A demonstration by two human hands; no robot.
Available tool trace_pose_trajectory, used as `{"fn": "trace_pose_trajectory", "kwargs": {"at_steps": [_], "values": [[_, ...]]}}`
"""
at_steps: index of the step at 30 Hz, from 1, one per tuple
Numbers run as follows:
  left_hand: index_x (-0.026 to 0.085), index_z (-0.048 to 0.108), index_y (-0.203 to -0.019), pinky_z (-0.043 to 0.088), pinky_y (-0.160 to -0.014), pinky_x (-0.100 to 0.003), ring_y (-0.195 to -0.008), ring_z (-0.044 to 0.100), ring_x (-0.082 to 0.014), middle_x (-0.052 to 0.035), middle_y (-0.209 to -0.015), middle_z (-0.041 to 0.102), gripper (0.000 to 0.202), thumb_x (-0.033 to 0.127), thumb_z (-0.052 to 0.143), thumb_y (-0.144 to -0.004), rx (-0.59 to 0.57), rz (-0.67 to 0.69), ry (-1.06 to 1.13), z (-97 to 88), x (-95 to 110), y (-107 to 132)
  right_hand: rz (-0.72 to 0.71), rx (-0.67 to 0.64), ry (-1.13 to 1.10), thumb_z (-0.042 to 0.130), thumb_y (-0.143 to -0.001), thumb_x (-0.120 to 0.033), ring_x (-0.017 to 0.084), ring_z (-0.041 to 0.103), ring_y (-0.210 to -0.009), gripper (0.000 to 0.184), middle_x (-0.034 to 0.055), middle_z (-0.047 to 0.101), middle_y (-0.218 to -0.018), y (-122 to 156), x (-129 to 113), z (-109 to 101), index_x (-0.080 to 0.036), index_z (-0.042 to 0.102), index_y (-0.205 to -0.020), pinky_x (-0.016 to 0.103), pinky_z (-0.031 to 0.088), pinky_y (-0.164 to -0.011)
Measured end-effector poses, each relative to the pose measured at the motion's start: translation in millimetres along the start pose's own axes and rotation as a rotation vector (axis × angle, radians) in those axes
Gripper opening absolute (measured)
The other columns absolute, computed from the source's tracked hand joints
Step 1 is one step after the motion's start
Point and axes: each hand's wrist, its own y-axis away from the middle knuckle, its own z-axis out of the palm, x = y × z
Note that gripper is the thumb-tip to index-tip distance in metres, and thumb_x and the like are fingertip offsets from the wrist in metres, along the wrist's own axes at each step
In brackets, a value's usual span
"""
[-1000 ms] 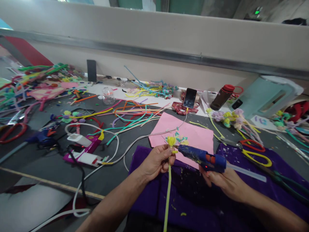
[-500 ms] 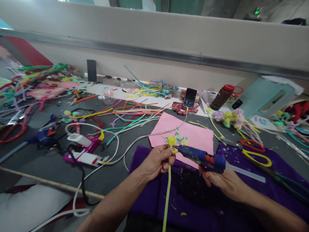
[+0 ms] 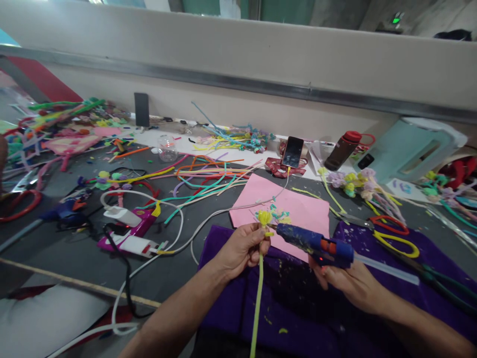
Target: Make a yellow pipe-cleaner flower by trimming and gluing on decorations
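Between the fingertips of my left hand (image 3: 244,248) is a yellow pipe-cleaner flower (image 3: 265,219), its long pale yellow-green stem (image 3: 258,303) hanging down below. My right hand (image 3: 352,283) is closed round the handle of a blue glue gun (image 3: 316,244). The gun's nozzle points left and sits right beside the base of the flower; whether it touches cannot be made out. A clear glue stick (image 3: 389,268) juts from the gun's back end. Beneath the flower lies a pink sheet (image 3: 301,206) with small yellow and teal scraps. A purple cloth (image 3: 231,303) is under both hands.
Scissors (image 3: 395,236) and dark-green-handled pliers (image 3: 443,278) lie at right. A charging phone (image 3: 293,151), bottle (image 3: 343,149) and finished flowers (image 3: 352,181) stand behind. At left are a power strip (image 3: 137,226), cables, another glue gun (image 3: 69,211) and loose pipe cleaners (image 3: 212,171).
My right hand and the glue gun have shifted slightly to the right, the nozzle drawing back a little from the flower. My left hand stays put. Part of another person shows at the far left edge.
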Motion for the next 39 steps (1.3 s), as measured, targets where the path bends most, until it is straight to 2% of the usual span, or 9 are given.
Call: {"fn": "trace_pose_trajectory", "kwargs": {"at_steps": [8, 18, 21, 25, 28, 30, 34, 39], "values": [[0.013, 0.051, -0.069, 0.017, -0.029, -0.015, -0.030, 0.033, -0.0013, 0.0037, -0.049, 0.052, 0.026, 0.036, 0.061, -0.074, 0.014, -0.014, -0.033, 0.1, -0.2, -0.1, 0.005, 0.004, -0.002, 0.033, -0.089, -0.046, 0.013, 0.047, -0.059, 0.040, 0.0019, 0.052, -0.065, 0.8, 1.7, 0.7, -0.017, 0.049, -0.067, 0.024, 0.037, -0.053], [0.014, 0.051, -0.070, 0.015, -0.029, -0.014, -0.030, 0.032, -0.0010, 0.0039, -0.049, 0.052, 0.023, 0.034, 0.062, -0.074, 0.019, -0.007, -0.011, 0.0, 0.1, -0.2, -0.022, 0.018, 0.069, 0.033, -0.089, -0.043, 0.013, 0.050, -0.058, 0.036, 0.0012, 0.053, -0.065, 2.2, 1.7, 1.0, -0.018, 0.052, -0.072, 0.024, 0.040, -0.054], [0.014, 0.050, -0.071, 0.015, -0.029, -0.014, -0.030, 0.031, -0.0010, 0.0041, -0.050, 0.051, 0.023, 0.034, 0.060, -0.076, 0.014, 0.004, 0.009, -2.4, -0.5, -0.4, -0.050, 0.116, 0.189, 0.036, -0.088, -0.040, 0.015, 0.054, -0.060, 0.030, 0.0021, 0.056, -0.067, 5.8, 3.5, -4.2, -0.018, 0.054, -0.078, 0.024, 0.042, -0.054], [0.014, 0.050, -0.070, 0.017, -0.030, -0.015, -0.031, 0.032, -0.0012, 0.0037, -0.050, 0.050, 0.024, 0.035, 0.058, -0.077, -0.004, 0.026, 0.024, -4.5, -1.8, -0.7, -0.080, 0.297, 0.557, 0.045, -0.083, -0.034, 0.017, 0.055, -0.063, 0.017, 0.0043, 0.057, -0.074, 5.4, 15.7, -12.5, -0.019, 0.052, -0.084, 0.026, 0.042, -0.055], [0.013, 0.051, -0.072, 0.018, -0.030, -0.015, -0.032, 0.035, -0.0014, 0.0034, -0.051, 0.051, 0.022, 0.034, 0.058, -0.077, -0.011, 0.024, 0.024, -3.6, -2.7, -1.3, 0.035, 0.330, 0.840, 0.048, -0.080, -0.033, 0.022, 0.058, -0.075, 0.023, 0.0077, 0.057, -0.088, 3.4, 35.5, -13.0, -0.018, 0.050, -0.097, 0.029, 0.042, -0.059], [0.013, 0.051, -0.071, 0.019, -0.031, -0.015, -0.032, 0.035, -0.0012, 0.0034, -0.051, 0.051, 0.021, 0.032, 0.057, -0.078, -0.008, 0.015, 0.015, -2.7, -2.9, -2.0, 0.145, 0.300, 0.928, 0.048, -0.080, -0.036, 0.023, 0.059, -0.079, 0.027, 0.0082, 0.057, -0.092, 3.9, 49.1, -10.6, -0.018, 0.050, -0.101, 0.029, 0.042, -0.058], [0.013, 0.051, -0.070, 0.019, -0.032, -0.015, -0.031, 0.034, -0.0008, 0.0034, -0.050, 0.051, 0.020, 0.029, 0.055, -0.080, -0.005, -0.001, 0.003, -2.8, -2.6, -3.6, 0.267, 0.278, 0.941, 0.047, -0.081, -0.045, 0.021, 0.059, -0.076, 0.034, 0.0077, 0.057, -0.092, 5.6, 62.5, -5.1, -0.018, 0.051, -0.101, 0.028, 0.041, -0.056], [0.013, 0.052, -0.070, 0.021, -0.033, -0.015, -0.032, 0.036, -0.0010, 0.0033, -0.051, 0.052, 0.021, 0.031, 0.056, -0.079, -0.008, 0.007, -0.029, -3.0, -2.7, -4.3, 0.281, 0.231, 0.912, 0.047, -0.082, -0.044, 0.021, 0.059, -0.078, 0.034, 0.0077, 0.058, -0.092, 1.1, 62.2, -2.9, -0.018, 0.052, -0.102, 0.028, 0.042, -0.058]]}}
